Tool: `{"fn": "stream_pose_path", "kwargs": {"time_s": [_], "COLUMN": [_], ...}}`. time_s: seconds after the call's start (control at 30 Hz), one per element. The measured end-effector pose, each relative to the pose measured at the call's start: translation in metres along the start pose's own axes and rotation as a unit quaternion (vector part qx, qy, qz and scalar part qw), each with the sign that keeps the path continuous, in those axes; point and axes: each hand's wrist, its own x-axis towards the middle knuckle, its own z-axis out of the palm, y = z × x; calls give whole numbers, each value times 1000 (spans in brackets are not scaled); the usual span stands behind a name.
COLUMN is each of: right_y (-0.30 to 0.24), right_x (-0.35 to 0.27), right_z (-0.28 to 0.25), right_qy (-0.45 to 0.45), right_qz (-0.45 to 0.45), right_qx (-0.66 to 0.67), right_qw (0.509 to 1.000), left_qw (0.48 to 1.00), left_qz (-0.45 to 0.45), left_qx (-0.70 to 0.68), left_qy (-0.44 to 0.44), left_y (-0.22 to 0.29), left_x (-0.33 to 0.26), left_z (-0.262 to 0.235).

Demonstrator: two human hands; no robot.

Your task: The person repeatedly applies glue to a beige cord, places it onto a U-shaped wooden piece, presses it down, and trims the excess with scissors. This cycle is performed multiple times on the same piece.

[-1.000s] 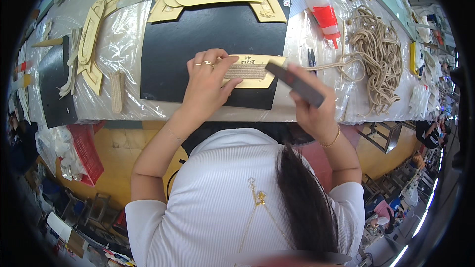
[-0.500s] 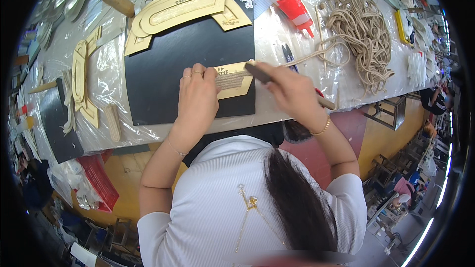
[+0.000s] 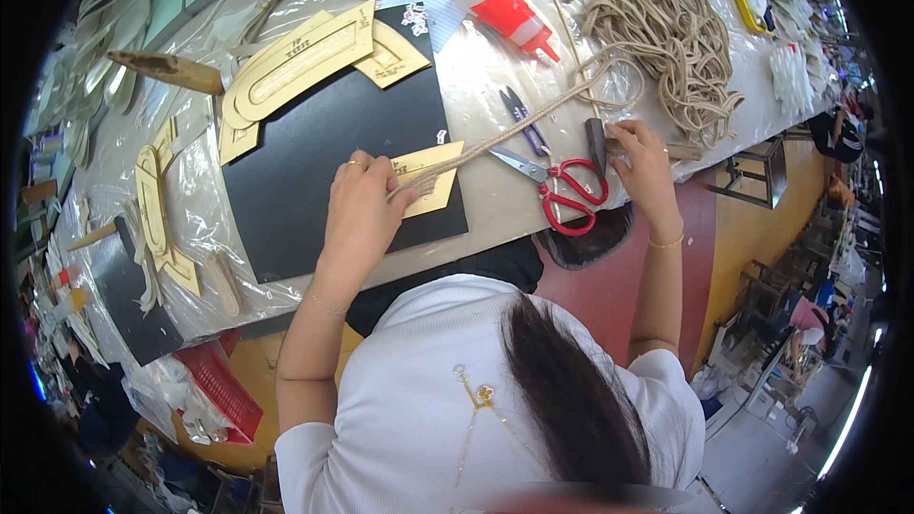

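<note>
Scissors with red handles [image 3: 554,172] lie between your hands on the plastic-covered counter [image 3: 500,214], right of the black mat [image 3: 324,171]. Dark snips [image 3: 520,115] rest just beyond, crossed by the tan cord [image 3: 490,146] running to its heap [image 3: 657,43] at far right. A red-and-white squeeze bottle [image 3: 505,11] lies farther back; stacked cream templates [image 3: 295,62] cover the mat's far end.

Your left hand [image 3: 371,205] is clamped on the cord strip, pinning it to a cream template [image 3: 440,188] at the mat's near right, fingers pointing down. Your right hand [image 3: 640,171], well apart, reaches forward with bent fingers beside the hammer's dark head [image 3: 597,145]; whether it grips the hammer cannot be determined.
</note>
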Motion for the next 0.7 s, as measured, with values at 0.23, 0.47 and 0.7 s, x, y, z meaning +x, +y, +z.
{"fn": "stream_pose_path", "kwargs": {"time_s": [0.23, 0.47, 0.7], "right_y": [-76, -74, -81], "right_x": [-26, -35, -88], "right_z": [-1, 3, -13], "right_qy": [-160, -145, -74], "right_qz": [-9, 46, 189], "right_qx": [56, 77, 379], "right_qw": [986, 985, 903], "left_qw": [948, 827, 771], "left_qz": [-107, -93, -97], "left_qx": [-254, -516, -599], "left_qy": [-158, -204, -196], "left_y": [-18, -8, 20], "left_x": [15, 16, 13], "left_z": [-29, -4, 8]}}
